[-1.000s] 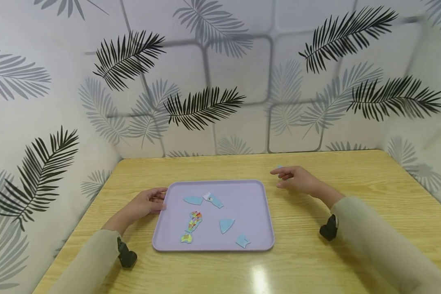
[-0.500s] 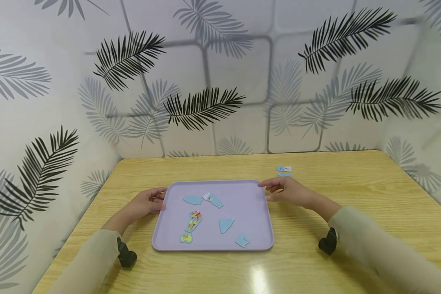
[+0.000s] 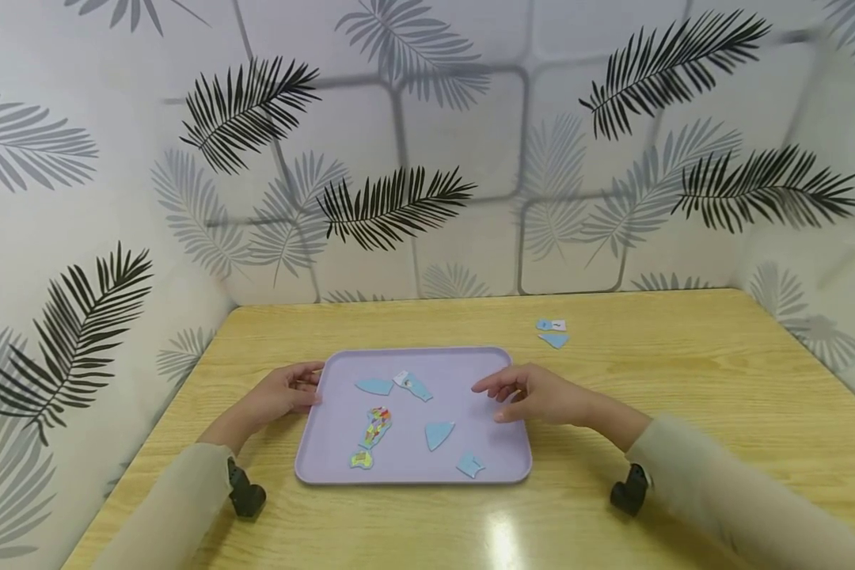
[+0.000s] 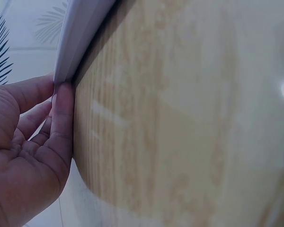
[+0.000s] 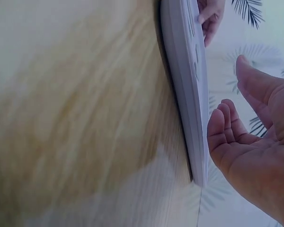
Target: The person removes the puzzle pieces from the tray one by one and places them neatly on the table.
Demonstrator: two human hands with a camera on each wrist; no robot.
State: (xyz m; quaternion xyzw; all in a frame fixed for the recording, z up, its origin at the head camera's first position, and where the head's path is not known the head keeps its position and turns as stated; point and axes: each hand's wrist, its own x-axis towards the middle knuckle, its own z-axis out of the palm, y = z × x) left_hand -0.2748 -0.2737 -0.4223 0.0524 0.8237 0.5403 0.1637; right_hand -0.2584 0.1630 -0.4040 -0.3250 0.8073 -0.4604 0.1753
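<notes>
A lilac tray (image 3: 413, 473) lies on the table with several flat puzzle pieces on it. My left hand (image 3: 290, 390) holds the tray's left edge, with thumb and fingers at the rim (image 4: 80, 42) in the left wrist view. My right hand (image 3: 541, 394) hovers over the tray's right side, fingers loosely bent, thumb apart, holding nothing. Nearest to it are a light blue triangular piece (image 3: 438, 435) and a notched blue piece (image 3: 471, 465). Farther left are a multicoloured piece (image 3: 378, 426), a yellow piece (image 3: 361, 459), a pointed blue piece (image 3: 374, 386) and a blue-and-white piece (image 3: 416, 386).
Behind my right hand, a blue-and-white piece (image 3: 552, 324) and a blue pointed piece (image 3: 555, 340) lie on the wooden table (image 3: 684, 356). A wall with a leaf pattern (image 3: 463, 237) stands along the table's back edge.
My right hand has come left and toward me, from beside the two pieces on the table to over the tray's right edge, uncovering those pieces. My left hand stays on the tray.
</notes>
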